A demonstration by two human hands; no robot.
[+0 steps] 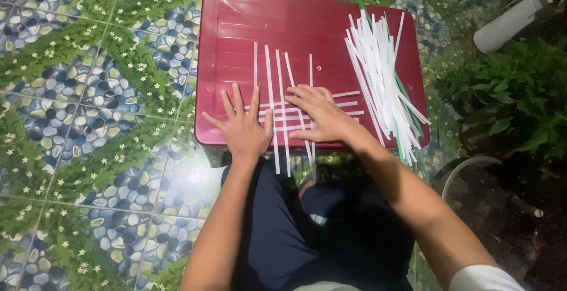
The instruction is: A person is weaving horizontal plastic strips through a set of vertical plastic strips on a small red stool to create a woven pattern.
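Note:
A dark red plastic stool top (236,25) carries a small lattice of white paper strips (270,75), with several upright strips crossed by several sideways ones. My left hand (242,124) lies flat with fingers spread on the left edge of the lattice, pressing it down. My right hand (319,113) rests palm down on the sideways strips at the lattice's right side, fingers pointing left. Neither hand grips anything. The crossings under both hands are hidden.
A loose pile of white strips (378,66) with a few green ones lies on the right side of the stool. Around it is a patterned tiled floor (88,90). Green plants (514,90) and a white pipe (511,16) stand at the right. My legs in dark trousers (277,232) are below.

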